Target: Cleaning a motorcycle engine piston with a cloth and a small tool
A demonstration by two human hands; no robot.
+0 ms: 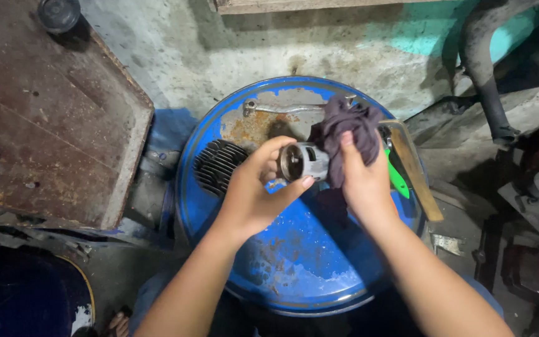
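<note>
My left hand point(254, 193) grips a short grey metal cylinder part point(304, 161), thumb under it and fingers over its open dark end. My right hand point(360, 178) presses a dark purple-grey rag point(344, 128) against the other side of that part. Both hands hover above the top of a blue metal drum point(307, 249) with rust patches. A black finned engine part point(216, 165) lies on the drum just left of my left hand. A metal wrench point(279, 108) rests at the drum's far edge.
A worn brown wooden bench point(51, 112) stands at the left, with a round dark object point(58, 12) at its far corner. A wooden strip point(416, 171) and a green-handled tool point(396, 175) lie on the drum's right. Dark pipes and machine parts point(488, 75) crowd the right side.
</note>
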